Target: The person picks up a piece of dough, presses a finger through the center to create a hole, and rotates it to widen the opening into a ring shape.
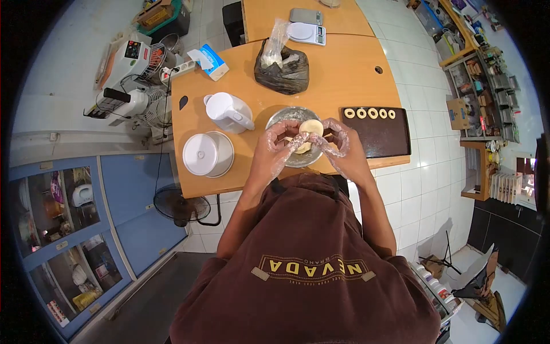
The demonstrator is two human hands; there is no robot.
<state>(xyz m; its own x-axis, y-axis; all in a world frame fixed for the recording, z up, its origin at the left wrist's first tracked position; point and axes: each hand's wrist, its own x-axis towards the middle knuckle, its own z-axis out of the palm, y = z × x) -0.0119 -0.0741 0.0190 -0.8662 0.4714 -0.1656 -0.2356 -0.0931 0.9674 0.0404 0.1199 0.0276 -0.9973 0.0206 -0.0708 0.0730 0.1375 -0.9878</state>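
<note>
A pale round piece of dough (311,126) is pinched between the fingertips of both hands, above a metal bowl (293,112). My left hand (277,147) grips it from the left with its fingers curled, and my right hand (342,145) from the right. White flour or dough residue coats the fingers of both hands. More dough (303,148) shows inside the bowl, partly hidden by the hands. To the right lies a dark baking tray (378,136) with a row of several ring-shaped dough pieces (373,113) along its far edge.
On the wooden table (344,69) stand a white jug (229,112), a white lidded tub (201,155), a black plastic bag (283,77), a kitchen scale (307,32) and a tissue box (212,62). A black fan (180,206) stands by the table's left front corner.
</note>
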